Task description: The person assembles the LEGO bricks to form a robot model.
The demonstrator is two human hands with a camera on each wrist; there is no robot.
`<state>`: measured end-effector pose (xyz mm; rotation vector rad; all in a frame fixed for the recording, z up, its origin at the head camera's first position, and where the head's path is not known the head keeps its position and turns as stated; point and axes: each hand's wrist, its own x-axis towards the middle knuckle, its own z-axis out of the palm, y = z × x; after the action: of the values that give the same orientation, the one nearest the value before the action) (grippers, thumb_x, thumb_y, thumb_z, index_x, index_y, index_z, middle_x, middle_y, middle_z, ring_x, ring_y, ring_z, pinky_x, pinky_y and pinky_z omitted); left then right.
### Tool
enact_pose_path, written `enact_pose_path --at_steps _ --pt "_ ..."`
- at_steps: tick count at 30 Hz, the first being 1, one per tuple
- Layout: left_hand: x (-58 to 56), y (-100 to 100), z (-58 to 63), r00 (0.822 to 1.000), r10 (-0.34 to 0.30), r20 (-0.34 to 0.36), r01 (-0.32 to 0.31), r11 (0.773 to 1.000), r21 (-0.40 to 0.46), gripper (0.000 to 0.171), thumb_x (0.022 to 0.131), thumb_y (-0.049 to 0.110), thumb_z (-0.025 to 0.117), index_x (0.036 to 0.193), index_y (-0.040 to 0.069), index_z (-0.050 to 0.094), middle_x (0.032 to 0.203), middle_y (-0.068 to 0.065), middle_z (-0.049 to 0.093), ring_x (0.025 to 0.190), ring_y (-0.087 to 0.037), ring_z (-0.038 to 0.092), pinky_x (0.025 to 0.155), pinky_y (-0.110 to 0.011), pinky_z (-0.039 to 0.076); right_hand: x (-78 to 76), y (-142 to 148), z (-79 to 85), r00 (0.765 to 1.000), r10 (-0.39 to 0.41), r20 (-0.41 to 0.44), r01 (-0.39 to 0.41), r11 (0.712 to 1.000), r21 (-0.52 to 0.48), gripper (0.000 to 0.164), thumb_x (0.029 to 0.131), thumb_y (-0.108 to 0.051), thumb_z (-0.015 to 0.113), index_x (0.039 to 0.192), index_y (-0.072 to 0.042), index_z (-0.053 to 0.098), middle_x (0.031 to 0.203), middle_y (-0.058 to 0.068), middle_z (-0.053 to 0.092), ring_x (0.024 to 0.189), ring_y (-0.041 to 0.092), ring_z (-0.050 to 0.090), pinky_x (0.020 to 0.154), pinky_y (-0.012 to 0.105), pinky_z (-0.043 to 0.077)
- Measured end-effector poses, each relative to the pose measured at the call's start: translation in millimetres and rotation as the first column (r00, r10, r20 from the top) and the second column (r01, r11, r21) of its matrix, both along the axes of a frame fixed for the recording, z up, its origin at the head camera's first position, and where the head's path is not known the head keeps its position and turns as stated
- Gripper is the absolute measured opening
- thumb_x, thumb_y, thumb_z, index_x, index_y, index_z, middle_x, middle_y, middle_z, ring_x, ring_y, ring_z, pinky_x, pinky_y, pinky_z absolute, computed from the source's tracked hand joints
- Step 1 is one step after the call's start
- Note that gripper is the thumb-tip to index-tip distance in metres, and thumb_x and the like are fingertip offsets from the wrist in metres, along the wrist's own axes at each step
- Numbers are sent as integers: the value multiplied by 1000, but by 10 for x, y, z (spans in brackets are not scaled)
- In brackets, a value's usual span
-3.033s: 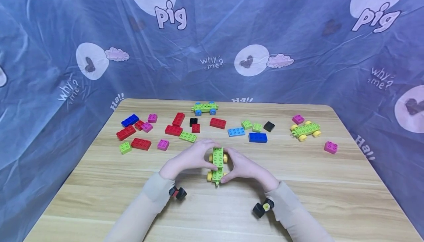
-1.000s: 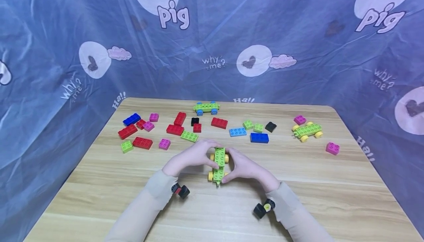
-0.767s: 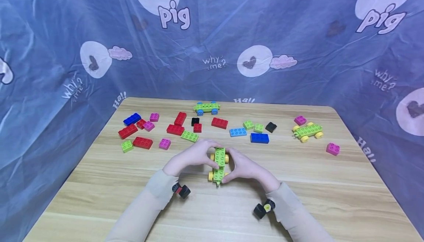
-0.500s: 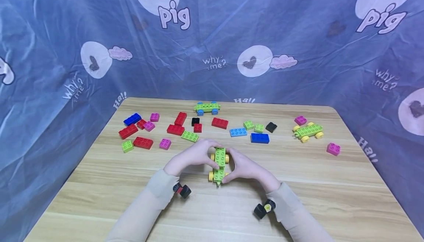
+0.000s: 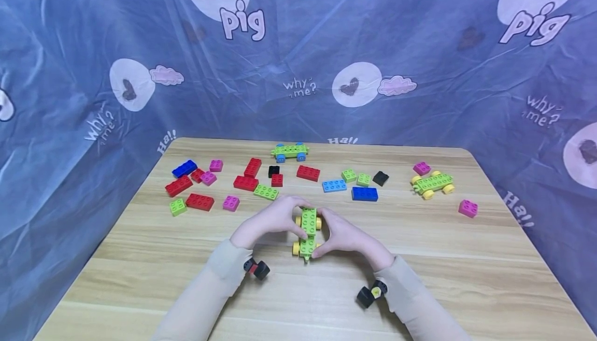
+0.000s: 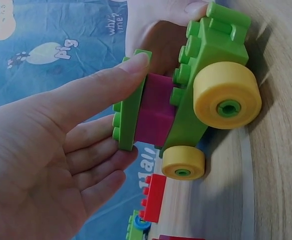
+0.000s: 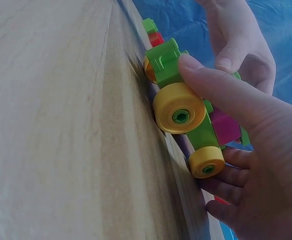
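1. The short magenta plastic brick sits in the middle of the stack, on the studs of a lime-green toy-car chassis with round yellow wheels. A longer lime-green studded brick lies on top, covering the far part of the chassis.
2. The stack stands just in front of the person, and the wheels appear to rest on the pale wood-grain table. A straight downward push would suit it, as the table can take the load.
3. The left hand grips the upper brick lengthwise, thumb at its near end, fingers at its far end. Pressing evenly at both ends should stop it from tipping over the shorter magenta support.
4. The right hand holds the chassis, thumb at the near end and fingers by a far wheel; their exact contact is partly hidden. That hold is best used to stop rolling, without squeezing a wheel.
5. Whether every stud is fully seated cannot be told; checking the seams for an even line would be wise.
6. Farther out, a lime-green brick and a second yellow-wheeled chassis lie well apart from the hands, leaving elbow room.
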<state>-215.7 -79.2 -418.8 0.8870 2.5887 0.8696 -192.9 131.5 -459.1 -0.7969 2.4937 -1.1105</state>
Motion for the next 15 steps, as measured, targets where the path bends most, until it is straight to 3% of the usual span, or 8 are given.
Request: enact_pose_path --at_steps 15 --pt "18 -6 -1 1000 -14 -14 14 1000 -15 71 67 29 87 129 9 60 133 -6 60 126 -26 51 109 -46 31 6 -5 -2 1000 6 2 -6 1000 -8 100 59 -37 90 136 3 41 135 17 50 131 32 45 113 48 31"
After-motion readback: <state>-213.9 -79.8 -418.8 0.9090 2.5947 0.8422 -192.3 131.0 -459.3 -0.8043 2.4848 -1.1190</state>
